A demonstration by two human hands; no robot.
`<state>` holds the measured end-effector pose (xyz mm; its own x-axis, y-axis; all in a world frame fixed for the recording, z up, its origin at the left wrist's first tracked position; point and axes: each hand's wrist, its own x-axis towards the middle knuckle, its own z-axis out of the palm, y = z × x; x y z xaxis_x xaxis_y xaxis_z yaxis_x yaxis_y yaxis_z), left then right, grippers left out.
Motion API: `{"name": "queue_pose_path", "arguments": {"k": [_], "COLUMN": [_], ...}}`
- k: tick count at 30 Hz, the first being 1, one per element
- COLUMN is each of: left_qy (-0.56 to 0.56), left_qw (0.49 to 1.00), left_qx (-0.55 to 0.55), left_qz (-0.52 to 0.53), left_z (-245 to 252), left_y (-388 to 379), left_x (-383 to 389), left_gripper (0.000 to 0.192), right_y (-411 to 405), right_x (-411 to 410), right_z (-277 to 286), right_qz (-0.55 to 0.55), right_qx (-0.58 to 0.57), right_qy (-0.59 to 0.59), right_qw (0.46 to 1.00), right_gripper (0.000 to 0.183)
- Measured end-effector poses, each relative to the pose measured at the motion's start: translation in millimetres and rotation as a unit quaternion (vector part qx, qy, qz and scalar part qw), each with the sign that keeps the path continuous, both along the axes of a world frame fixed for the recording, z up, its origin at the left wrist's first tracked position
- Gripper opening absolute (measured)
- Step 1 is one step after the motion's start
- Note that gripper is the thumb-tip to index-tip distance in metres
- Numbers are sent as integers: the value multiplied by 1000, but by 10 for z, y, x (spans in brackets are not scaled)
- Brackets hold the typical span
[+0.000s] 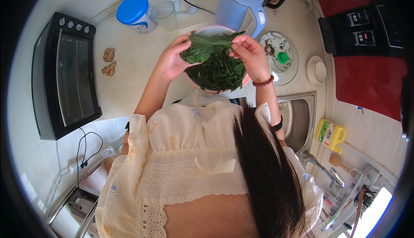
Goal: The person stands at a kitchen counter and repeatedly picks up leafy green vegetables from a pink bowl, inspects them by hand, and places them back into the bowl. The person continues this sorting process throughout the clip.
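A pink-rimmed basin [193, 83] full of dark green leaves [220, 73] stands on the counter in front of me. Over it, my left hand [176, 56] holds a bunch of leaves [199, 51] between the thumb and the fingers. My right hand [248, 54] pinches the stem end of a leaf [217, 41] that stretches across from the left hand. Both hands are raised just above the heap, at the basin's two sides. The far wall of the basin is partly hidden behind the held leaves.
Behind the basin stand a blue electric kettle [239, 3], a clear plastic cup [165, 15] and a blue-lidded tub [133, 10]. Two ginger pieces [109, 61] lie near a black toaster oven [69, 76]. A patterned round board [279, 55] and a steel sink [297, 118] are at right.
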<state>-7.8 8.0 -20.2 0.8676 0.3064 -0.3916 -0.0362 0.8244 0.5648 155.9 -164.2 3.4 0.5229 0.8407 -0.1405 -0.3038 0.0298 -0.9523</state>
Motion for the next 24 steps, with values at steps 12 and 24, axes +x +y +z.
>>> {"name": "queue_pose_path", "arguments": {"k": [12, 24], "left_qy": [57, 55], "left_qw": [992, 981], "left_qx": [108, 175], "left_qz": [-12, -63], "left_z": [72, 162], "left_y": [-75, -145], "left_x": [20, 161], "left_gripper": [17, 20], "right_y": [-54, 67], "right_x": [194, 120], "right_z": [70, 274], "right_qz": [-16, 43], "right_qx": [62, -24], "right_qy": [184, 113], "right_qw": [981, 992], "right_gripper": [7, 13]}}
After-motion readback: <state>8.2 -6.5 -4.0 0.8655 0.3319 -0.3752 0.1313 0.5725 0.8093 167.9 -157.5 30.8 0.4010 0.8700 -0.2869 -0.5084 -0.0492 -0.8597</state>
